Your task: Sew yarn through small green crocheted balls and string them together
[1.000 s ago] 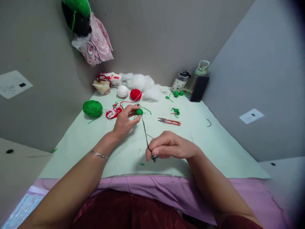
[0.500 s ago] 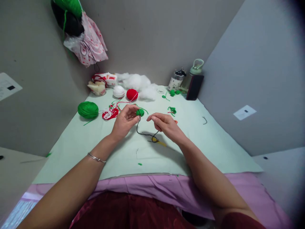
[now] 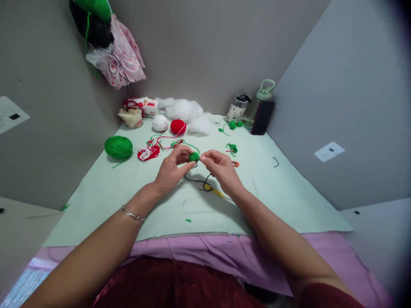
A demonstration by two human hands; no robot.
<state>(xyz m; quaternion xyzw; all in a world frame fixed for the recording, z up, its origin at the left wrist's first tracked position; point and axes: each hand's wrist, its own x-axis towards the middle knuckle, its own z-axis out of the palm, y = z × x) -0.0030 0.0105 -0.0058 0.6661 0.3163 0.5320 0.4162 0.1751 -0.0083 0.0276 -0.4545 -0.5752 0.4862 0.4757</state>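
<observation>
A small green crocheted ball (image 3: 194,157) is pinched between the thumb and fingers of my left hand (image 3: 173,169), just above the table. Black yarn (image 3: 193,180) lies across the ball and hangs down in a loop to the table. My right hand (image 3: 221,169) is closed in a pinch right beside the ball; what its fingertips hold is too small to make out. Below my hands, a crochet hook with a yellow handle (image 3: 217,193) lies on the table, the black yarn looped over its end.
A green yarn ball (image 3: 118,147) and a red and white crocheted piece (image 3: 148,152) lie left. Behind are white (image 3: 159,123) and red yarn balls (image 3: 178,127) and stuffing (image 3: 186,111). A phone (image 3: 263,118) leans on a bottle (image 3: 266,90) at back right. Green scraps (image 3: 232,148) lie right.
My left hand has moved slightly right and down with the green ball. My right hand's fingertips have come in close to the ball, and more of the crochet hook shows.
</observation>
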